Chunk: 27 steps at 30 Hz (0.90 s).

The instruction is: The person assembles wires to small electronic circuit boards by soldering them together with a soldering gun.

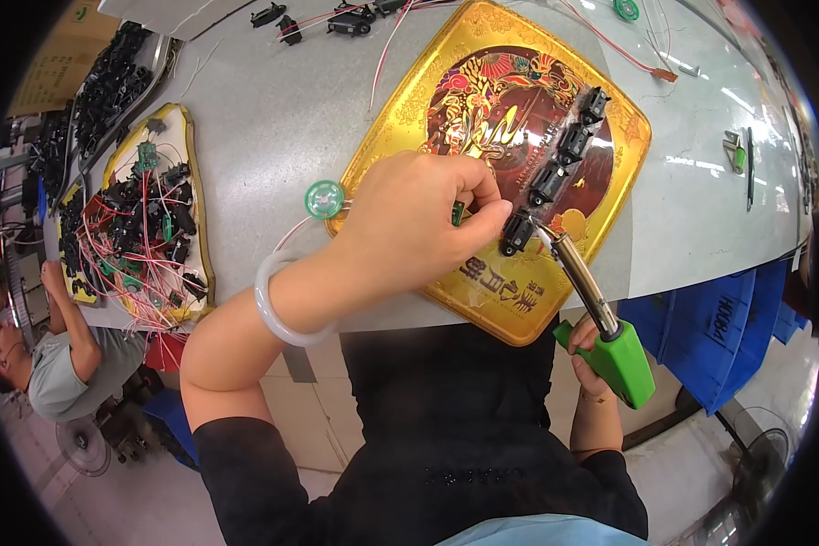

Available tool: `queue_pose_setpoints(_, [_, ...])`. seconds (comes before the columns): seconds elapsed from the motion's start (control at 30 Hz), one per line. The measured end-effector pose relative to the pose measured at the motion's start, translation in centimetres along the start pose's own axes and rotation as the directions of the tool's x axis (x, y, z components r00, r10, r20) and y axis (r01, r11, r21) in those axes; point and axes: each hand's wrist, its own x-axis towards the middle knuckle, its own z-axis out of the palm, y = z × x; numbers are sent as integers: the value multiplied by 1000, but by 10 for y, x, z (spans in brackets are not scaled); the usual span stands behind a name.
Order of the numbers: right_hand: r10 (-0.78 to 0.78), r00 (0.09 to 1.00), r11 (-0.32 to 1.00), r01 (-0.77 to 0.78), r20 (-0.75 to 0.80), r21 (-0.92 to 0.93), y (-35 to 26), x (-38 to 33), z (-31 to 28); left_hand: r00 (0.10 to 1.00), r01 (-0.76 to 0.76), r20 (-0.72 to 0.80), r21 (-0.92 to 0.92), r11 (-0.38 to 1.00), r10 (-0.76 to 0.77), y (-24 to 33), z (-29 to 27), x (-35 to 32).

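Note:
My left hand point(423, 209), with a pale bangle point(268, 305) on its wrist, is closed in a pinch over the gold tin lid point(400, 100). A small green circuit board point(458, 213) shows between its curled fingers and thumb. By the wrist is a green round disc point(323, 198) with a thin wire. My right hand point(584, 350) grips a soldering iron point(630, 364) by its green handle. The iron's tip is at the nearest black plastic housing point(518, 234); contact is hard to tell. Further black housings point(547, 182) line up behind it on the lid.
At left, a yellow-edged tray point(205, 246) holds black parts, green boards and red and white wires. Another person point(73, 364) sits beyond it. Loose black parts point(350, 20) and wires lie at the back. Blue bins point(719, 328) stand at right, below the table edge.

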Motion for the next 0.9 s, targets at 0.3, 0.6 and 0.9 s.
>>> queue_pose_setpoints(0.3, [6, 1000, 1000, -5, 27, -17, 4, 0, 3, 1000, -15, -10, 41, 999, 15, -1, 1, 0])
queue_pose_setpoints(0.6, [65, 997, 996, -67, 32, 54, 2, -2, 10, 999, -43, -23, 66, 997, 44, -5, 2, -1])
queue_pose_setpoints(0.9, [74, 996, 991, -80, 58, 107, -1, -2, 14, 997, -64, -37, 51, 997, 66, -6, 3, -1])
